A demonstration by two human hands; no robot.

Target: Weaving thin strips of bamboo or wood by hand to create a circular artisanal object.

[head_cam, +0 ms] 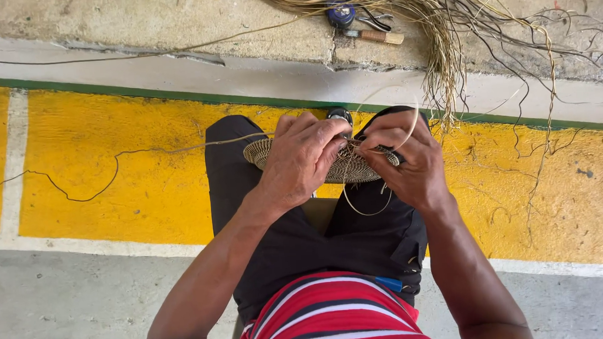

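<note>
Over the knees of the seated person, a round woven mat (346, 163) of coiled fibre is held flat, its weave half hidden by both hands. On its near-left part lies the left hand (301, 159), fingers curled over the top in a closed grip that presses the mat down. At the mat's right edge the right hand (405, 159) pinches the rim together with a thin pale strand (367, 211), which loops down below the mat and arcs up over the knuckles. Another long strand (94, 193) runs from the mat's left side out across the yellow painted floor (105, 160). Beyond the mat, past a green stripe, a concrete ledge (167, 20) carries a loose bundle of fibre (432, 22), whose ends hang down toward the mat's far right. Beside that bundle lie a small blue spool (341, 12) and a wooden-handled tool (377, 37). Below the mat show black trousers (299, 246) and a red striped shirt (331, 318).
</note>
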